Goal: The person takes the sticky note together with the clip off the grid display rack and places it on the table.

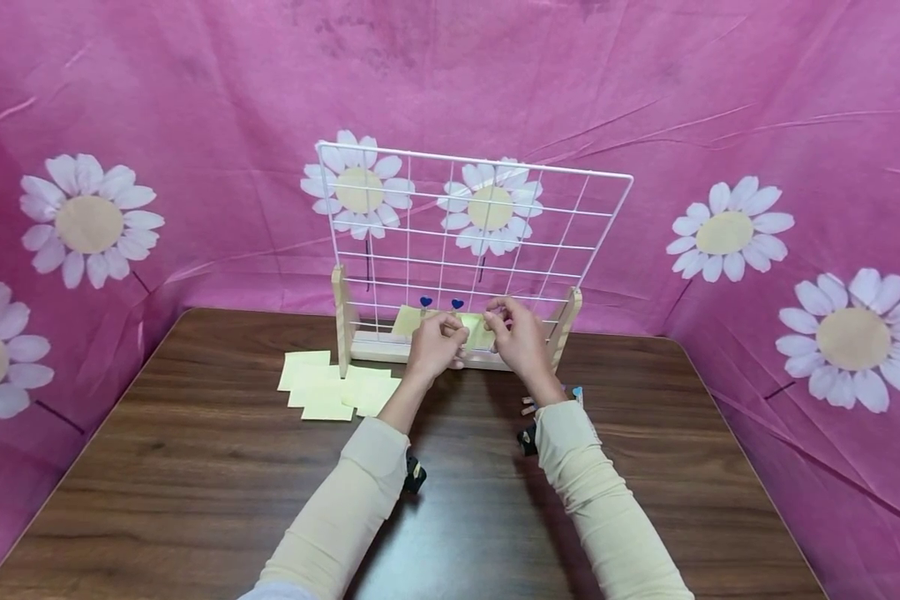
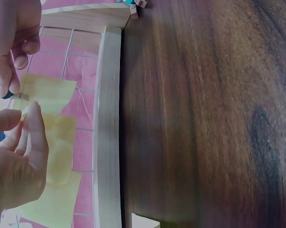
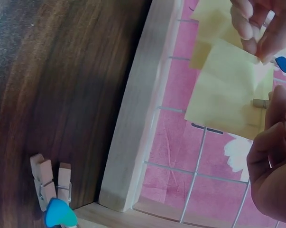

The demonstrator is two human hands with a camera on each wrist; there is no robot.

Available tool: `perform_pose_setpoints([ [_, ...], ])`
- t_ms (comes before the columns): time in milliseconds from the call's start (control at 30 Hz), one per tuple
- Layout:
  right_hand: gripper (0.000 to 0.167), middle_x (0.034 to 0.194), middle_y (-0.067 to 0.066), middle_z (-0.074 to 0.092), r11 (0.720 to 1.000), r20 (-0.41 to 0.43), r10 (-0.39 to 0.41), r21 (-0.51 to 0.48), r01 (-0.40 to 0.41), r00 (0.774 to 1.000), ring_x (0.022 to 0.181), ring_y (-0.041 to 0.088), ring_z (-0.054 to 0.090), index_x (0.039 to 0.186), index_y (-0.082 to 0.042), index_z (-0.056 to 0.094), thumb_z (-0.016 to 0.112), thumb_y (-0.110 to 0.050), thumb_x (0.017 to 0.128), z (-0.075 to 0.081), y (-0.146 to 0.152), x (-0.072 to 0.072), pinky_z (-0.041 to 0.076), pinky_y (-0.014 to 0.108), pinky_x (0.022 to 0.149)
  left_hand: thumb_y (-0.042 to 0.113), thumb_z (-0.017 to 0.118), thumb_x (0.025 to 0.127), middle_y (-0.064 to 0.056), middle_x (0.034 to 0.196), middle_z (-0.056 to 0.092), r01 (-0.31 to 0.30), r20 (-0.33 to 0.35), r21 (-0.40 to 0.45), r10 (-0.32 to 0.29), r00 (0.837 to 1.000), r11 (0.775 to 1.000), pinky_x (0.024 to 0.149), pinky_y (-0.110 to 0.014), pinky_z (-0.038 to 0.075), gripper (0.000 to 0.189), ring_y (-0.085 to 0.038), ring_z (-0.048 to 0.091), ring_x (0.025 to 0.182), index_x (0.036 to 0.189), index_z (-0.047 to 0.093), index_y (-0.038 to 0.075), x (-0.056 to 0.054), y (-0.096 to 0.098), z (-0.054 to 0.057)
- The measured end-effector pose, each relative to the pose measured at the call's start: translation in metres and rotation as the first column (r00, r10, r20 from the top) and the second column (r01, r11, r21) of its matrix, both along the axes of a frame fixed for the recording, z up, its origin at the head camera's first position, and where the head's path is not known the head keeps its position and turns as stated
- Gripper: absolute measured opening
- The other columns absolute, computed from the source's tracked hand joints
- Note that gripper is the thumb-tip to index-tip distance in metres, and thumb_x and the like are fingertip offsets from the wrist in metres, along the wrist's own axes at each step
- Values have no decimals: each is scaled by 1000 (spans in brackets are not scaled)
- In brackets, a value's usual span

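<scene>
A white wire grid (image 1: 465, 207) stands upright in a wooden base (image 2: 107, 142). At its lower part my left hand (image 1: 435, 343) pinches the edge of a yellow sticky note (image 3: 223, 90) between thumb and fingers. My right hand (image 1: 521, 337) pinches a small wooden clothespin (image 3: 260, 103), whose tip lies over that note at the grid wire. To the left, more yellow notes (image 2: 57, 199) hang on the grid, with blue heart-topped clothespins (image 1: 426, 302) at their top. My fingers hide part of the held clothespin.
Several loose yellow notes (image 1: 326, 387) lie overlapping on the brown wooden table (image 1: 195, 467), left of the base. Loose clothespins with a blue heart (image 3: 60, 213) lie near the base's right end. Behind the grid hangs a pink cloth (image 1: 217, 100) with white flowers.
</scene>
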State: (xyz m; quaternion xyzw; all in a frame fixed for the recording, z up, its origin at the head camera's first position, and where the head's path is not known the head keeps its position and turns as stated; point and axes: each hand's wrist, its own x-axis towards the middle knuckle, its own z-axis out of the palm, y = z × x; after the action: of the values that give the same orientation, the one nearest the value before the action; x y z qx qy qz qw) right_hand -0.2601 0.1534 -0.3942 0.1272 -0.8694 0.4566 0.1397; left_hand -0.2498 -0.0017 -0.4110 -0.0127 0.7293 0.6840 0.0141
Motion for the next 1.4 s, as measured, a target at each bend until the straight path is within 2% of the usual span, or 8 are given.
perform_pose_setpoints([
  [200, 15, 86, 16, 70, 1000, -3, -8, -4, 8, 1000, 57, 34, 66, 111, 1, 65, 61, -12, 103, -2, -2, 1, 53, 27, 45, 6, 65, 95, -10, 87, 69, -41, -21, -69, 40, 999, 997, 50, -29, 60, 7, -39, 73, 77, 100, 67, 1, 2, 1, 1],
  [533, 12, 83, 14, 70, 1000, -19, -12, -15, 12, 1000, 51, 28, 65, 107, -1, 65, 63, -12, 102, -3, -1, -1, 50, 26, 40, 5, 61, 94, -8, 81, 68, -37, -89, -180, 21, 996, 983, 46, -28, 58, 6, -40, 72, 73, 97, 66, 2, 3, 1, -2],
  [667, 12, 83, 14, 70, 999, -4, -29, -40, 29, 1000, 53, 33, 65, 106, -1, 65, 63, -12, 102, -3, -1, 0, 52, 26, 41, 5, 59, 94, -6, 79, 66, -16, -95, -200, -3, 996, 980, 47, -28, 58, 5, -26, 70, 62, 96, 64, 3, 5, 2, -4],
  [833, 11, 82, 13, 68, 996, -13, -45, -75, 44, 999, 51, 27, 63, 105, 0, 66, 63, -11, 101, -2, -2, 2, 55, 28, 43, 5, 59, 94, -6, 80, 65, -2, -109, -212, -22, 994, 977, 48, -31, 59, 4, -13, 64, 57, 93, 63, 4, 7, 1, -7],
  [933, 11, 81, 15, 67, 993, -23, -42, -115, 39, 999, 49, 19, 60, 105, 2, 66, 63, -8, 101, -2, -1, 3, 55, 28, 43, 5, 60, 94, -6, 83, 66, 4, -122, -198, -28, 992, 980, 48, -32, 60, 4, -18, 67, 60, 93, 64, 4, 8, -1, -9],
  [1133, 9, 81, 13, 66, 989, -55, -70, -138, 62, 996, 45, 12, 56, 104, 0, 65, 63, -7, 101, 1, 6, 5, 52, 25, 41, 5, 59, 95, -8, 87, 66, 20, -149, -145, -42, 988, 989, 48, -31, 60, 7, -40, 72, 73, 99, 64, 2, 7, -4, -16],
  [1233, 10, 82, 14, 66, 987, -59, -67, -149, 58, 996, 46, 21, 58, 106, 2, 64, 62, -7, 101, 2, 8, 6, 54, 29, 42, 4, 59, 96, -9, 87, 65, 13, -157, -136, -35, 987, 991, 48, -31, 59, 7, -37, 71, 69, 100, 64, 1, 8, -7, -19],
  [1400, 15, 85, 24, 66, 976, -39, -37, -217, 28, 999, 52, 45, 58, 110, 6, 61, 62, -5, 101, 2, 10, 9, 55, 36, 42, 3, 58, 94, -7, 83, 64, -1, -147, -122, -17, 989, 993, 49, -36, 60, 9, -16, 63, 55, 100, 64, 0, 12, -15, -21],
])
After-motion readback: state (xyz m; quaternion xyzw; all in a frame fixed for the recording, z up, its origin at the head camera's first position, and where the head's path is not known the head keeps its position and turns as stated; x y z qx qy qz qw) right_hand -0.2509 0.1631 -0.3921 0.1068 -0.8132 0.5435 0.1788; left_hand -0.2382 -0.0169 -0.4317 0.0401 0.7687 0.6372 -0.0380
